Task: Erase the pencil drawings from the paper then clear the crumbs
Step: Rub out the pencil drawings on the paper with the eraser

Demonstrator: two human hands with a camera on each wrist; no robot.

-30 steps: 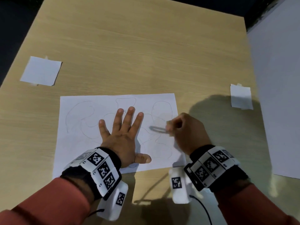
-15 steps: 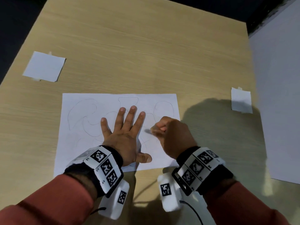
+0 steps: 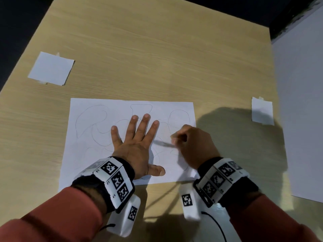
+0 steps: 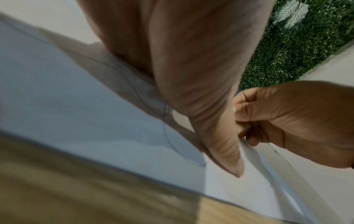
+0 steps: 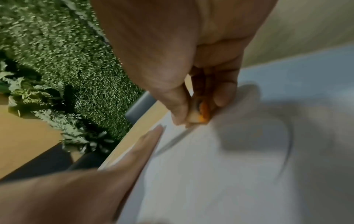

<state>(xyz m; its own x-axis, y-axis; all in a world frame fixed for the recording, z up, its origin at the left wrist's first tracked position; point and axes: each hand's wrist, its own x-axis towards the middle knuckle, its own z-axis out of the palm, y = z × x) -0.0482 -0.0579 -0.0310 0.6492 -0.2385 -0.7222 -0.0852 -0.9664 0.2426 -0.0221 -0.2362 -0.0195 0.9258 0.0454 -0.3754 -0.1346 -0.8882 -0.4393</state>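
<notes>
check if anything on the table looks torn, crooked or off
Nothing stands out. The white drawing sheet lies flat and whole under the left hand; the right hand pinches an orange-tipped eraser against it.

Paper (image 3: pixel 97 154) on table (image 3: pixel 157 58), left hand (image 3: pixel 138 147) flat on it, right hand (image 3: pixel 194 145) beside, seemingly touching

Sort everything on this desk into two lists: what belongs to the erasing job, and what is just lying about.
Part of the job:
- paper with pencil drawings
- eraser, pinched in the right hand
- left hand, flat on the paper

Just lying about:
- small white slip, far left
- small white slip, right
- large white sheet at the right edge
</notes>
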